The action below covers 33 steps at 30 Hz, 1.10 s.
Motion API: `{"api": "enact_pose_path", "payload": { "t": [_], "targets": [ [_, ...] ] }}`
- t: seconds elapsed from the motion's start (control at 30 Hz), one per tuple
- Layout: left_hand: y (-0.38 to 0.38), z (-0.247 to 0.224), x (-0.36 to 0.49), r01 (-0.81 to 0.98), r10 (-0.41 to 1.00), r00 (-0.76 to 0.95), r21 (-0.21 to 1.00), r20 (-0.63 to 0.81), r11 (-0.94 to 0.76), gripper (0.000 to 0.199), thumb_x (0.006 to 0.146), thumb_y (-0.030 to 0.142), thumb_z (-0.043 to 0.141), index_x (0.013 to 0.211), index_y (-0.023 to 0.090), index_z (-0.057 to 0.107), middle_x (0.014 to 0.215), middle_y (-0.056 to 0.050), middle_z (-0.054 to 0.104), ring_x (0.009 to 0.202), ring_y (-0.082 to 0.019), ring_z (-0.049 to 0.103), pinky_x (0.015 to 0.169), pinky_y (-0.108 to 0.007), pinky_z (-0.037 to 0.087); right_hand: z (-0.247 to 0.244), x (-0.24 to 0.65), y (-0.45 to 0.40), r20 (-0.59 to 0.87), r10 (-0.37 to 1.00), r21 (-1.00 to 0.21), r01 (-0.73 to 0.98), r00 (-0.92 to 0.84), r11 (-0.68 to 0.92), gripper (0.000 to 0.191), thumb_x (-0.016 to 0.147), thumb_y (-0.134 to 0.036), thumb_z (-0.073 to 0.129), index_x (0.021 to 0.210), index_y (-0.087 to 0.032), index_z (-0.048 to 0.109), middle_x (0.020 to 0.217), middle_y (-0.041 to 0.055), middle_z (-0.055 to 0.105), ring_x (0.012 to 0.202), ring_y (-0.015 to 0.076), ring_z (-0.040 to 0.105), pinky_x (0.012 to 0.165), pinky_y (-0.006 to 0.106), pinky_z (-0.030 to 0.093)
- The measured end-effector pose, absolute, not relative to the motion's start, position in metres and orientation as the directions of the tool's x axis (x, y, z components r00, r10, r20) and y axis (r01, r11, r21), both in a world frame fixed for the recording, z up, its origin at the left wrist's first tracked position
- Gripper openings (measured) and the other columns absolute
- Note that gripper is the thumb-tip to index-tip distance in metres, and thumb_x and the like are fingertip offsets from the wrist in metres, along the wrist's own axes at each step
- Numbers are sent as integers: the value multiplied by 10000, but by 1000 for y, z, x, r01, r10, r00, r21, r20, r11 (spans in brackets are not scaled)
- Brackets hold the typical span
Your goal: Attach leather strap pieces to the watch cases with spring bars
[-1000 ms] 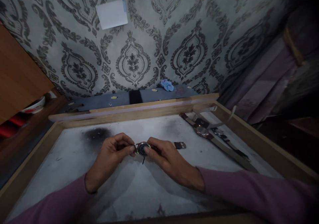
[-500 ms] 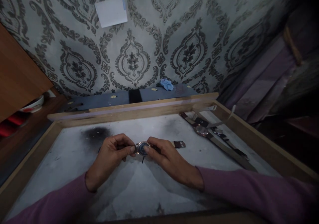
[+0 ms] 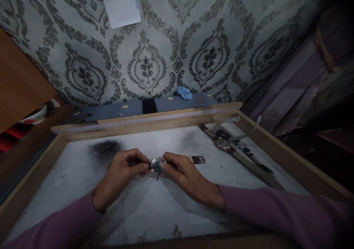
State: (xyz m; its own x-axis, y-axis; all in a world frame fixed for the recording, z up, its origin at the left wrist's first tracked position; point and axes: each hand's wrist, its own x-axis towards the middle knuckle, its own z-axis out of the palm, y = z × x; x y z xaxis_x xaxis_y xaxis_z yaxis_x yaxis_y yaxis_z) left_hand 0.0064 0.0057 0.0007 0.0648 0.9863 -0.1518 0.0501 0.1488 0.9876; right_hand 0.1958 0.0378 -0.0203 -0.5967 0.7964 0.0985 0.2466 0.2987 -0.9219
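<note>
A wristwatch point(image 3: 158, 165) with a round blue dial and silver case is held between my two hands above the whitish tray surface. My left hand point(image 3: 124, 171) is closed, its thumb and fingers pinching the watch at the left side of the case. Gripping the right side, my right hand point(image 3: 185, 173) has its thumb on the dial's edge and its fingers behind. A brown strap end with a buckle point(image 3: 199, 159) sticks out beyond the right fingers. Below the case a thin dark piece point(image 3: 158, 177) points down; I cannot tell what it is.
Several other watches point(image 3: 223, 143) with long straps lie at the right inside the wooden-rimmed tray point(image 3: 177, 118). A dark smudge point(image 3: 106, 147) marks its surface at left. Behind stand a blue cloth-like surface point(image 3: 132, 109) and a crumpled blue cloth point(image 3: 184, 93). A wooden cabinet point(image 3: 22, 72) is at far left.
Both hands keep their hold on the watch almost unchanged. The whole view has shifted very slightly.
</note>
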Motion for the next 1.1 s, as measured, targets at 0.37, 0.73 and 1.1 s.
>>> {"api": "enact_pose_path", "payload": {
  "t": [0.37,0.73,1.1],
  "targets": [
    [5,6,7,70,985,68,985,-160,156,153,638,182,749,668,137,607,596,17,621,561,-100,562,553,-211,445,-22,197,38,96,790,-925,238,-606,295,310,931,-357,446,684,-170,473,617,-31,413,565,103,367,491,227,272],
    [5,0,6,57,976,75,978,-205,201,135,628,209,762,664,137,654,605,2,646,560,-101,551,564,-219,441,-25,196,38,108,796,-936,209,-596,283,309,937,-367,430,710,-167,493,638,-24,425,589,112,382,504,229,290],
    [8,-6,2,173,974,38,962,-222,213,126,666,286,738,677,168,698,431,48,541,363,-61,430,354,-167,244,-24,196,36,91,801,-937,222,-591,270,310,929,-374,445,696,-171,476,627,-33,402,577,108,368,506,231,273]
  ]
}}
